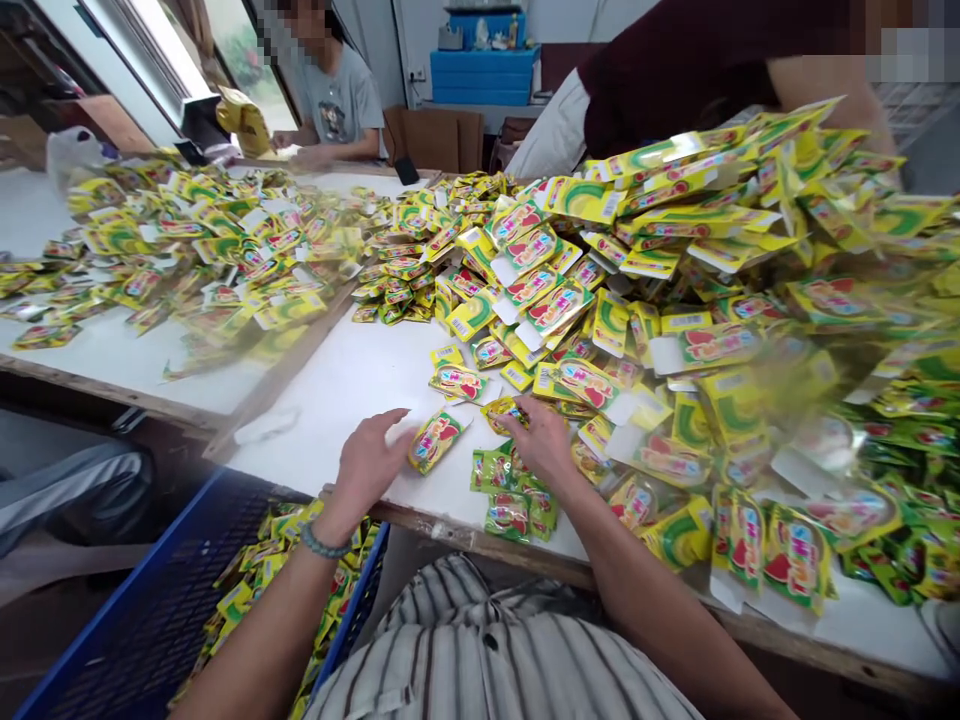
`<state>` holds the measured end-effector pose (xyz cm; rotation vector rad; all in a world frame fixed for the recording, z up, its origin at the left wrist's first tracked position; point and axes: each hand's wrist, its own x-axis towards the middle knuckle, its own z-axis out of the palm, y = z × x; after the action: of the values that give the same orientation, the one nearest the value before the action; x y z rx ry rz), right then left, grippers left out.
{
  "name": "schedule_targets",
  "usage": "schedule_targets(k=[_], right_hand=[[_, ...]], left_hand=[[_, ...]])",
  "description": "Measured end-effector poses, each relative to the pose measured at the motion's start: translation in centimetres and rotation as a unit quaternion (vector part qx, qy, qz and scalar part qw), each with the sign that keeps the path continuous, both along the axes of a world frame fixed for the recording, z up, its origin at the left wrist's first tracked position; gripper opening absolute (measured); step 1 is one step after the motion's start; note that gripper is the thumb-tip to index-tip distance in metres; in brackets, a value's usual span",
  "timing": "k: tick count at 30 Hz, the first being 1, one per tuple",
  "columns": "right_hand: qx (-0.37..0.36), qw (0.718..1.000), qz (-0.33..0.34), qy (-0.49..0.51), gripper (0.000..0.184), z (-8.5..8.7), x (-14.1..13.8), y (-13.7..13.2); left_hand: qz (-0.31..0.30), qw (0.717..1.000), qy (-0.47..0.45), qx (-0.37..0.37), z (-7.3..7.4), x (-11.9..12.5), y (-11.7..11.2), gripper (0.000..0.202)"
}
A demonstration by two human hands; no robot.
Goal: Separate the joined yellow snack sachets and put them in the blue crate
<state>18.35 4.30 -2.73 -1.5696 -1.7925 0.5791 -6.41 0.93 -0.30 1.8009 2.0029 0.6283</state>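
My left hand (373, 458), with a braided bracelet at the wrist, is at the table's front edge. Its thumb and fingers are apart, beside the left end of a small yellow candy box (437, 442) with a red picture and an open flap. Whether the thumb touches the box I cannot tell. My right hand (541, 442) has its fingers closed on a small yellow sachet (502, 414) just above the white tabletop (322, 385). Below that hand lie several green sachets (508, 512). Another open-flapped yellow box (457, 382) is behind the sachet.
A big heap of yellow boxes (559, 300) covers the right side. Past a wooden divider (281, 370), more packets (202, 250) spread left. A blue crate (150, 590) holding packets stands below my left arm. One person (345, 100) sits opposite; another in dark red (675, 70) leans in.
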Motion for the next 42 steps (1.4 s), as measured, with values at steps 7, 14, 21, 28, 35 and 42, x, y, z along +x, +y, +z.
schedule_targets(k=[7, 14, 21, 28, 35, 42], right_hand=[[-0.08, 0.986, 0.005, 0.15, 0.026, -0.4, -0.4, -0.1], [-0.103, 0.977, 0.015, 0.189, 0.025, -0.5, -1.3, 0.5], [-0.147, 0.966, 0.108, 0.182, 0.022, -0.6, -1.2, 0.1], [-0.089, 0.989, 0.084, 0.088, 0.028, 1.1, -0.2, -0.8], [-0.07, 0.953, 0.203, -0.214, 0.034, 1.2, 0.3, -2.3], [-0.108, 0.987, 0.108, 0.051, 0.019, 2.0, 0.4, -1.3]], left_hand=[[-0.068, 0.992, 0.061, -0.087, -0.2, 4.0, 1.6, 0.042], [-0.004, 0.93, -0.353, -0.098, -2.6, 4.5, 0.4, 0.039], [-0.021, 0.856, -0.498, -0.134, -1.0, 5.4, -0.3, 0.047], [-0.004, 0.835, -0.525, -0.166, -0.2, 4.5, -0.3, 0.054], [0.066, 0.832, -0.531, -0.144, -0.3, 2.9, -0.6, 0.057], [0.009, 0.865, -0.476, -0.158, -0.2, 3.2, -1.0, 0.054]])
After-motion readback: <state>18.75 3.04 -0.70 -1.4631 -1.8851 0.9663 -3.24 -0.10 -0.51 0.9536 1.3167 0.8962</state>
